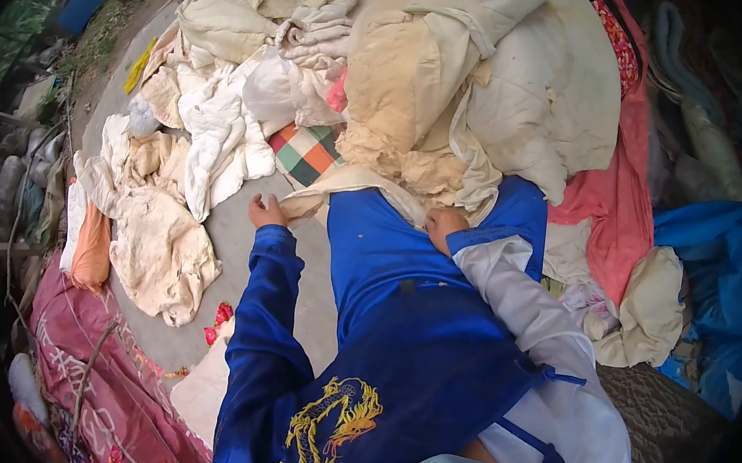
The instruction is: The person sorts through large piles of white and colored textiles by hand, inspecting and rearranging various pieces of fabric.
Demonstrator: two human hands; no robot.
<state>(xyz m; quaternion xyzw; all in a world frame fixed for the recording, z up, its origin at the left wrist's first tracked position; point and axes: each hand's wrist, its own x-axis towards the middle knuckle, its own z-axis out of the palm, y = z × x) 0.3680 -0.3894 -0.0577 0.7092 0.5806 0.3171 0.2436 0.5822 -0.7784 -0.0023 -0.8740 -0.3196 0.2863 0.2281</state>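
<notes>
A large cream quilt (409,66), worn and stained, lies bunched over my knees and spreads away from me. Its edge runs as a pale strip across my blue trousers. At the left end of that strip, my left hand (267,211) is closed on the cloth, fingertips partly visible. My right hand (444,228) rests on my thigh with its fingers closed on the near edge of the same quilt. Lumpy tan wadding (430,173) shows between the folds just beyond my right hand.
Piled white padding (225,124) and a ragged cream piece (164,247) lie on the grey floor sheet at left. A checked cloth (305,152) sits beyond my left hand. Pink fabric (611,201) and a blue sheet (716,265) lie at right, maroon cloth (99,366) at lower left.
</notes>
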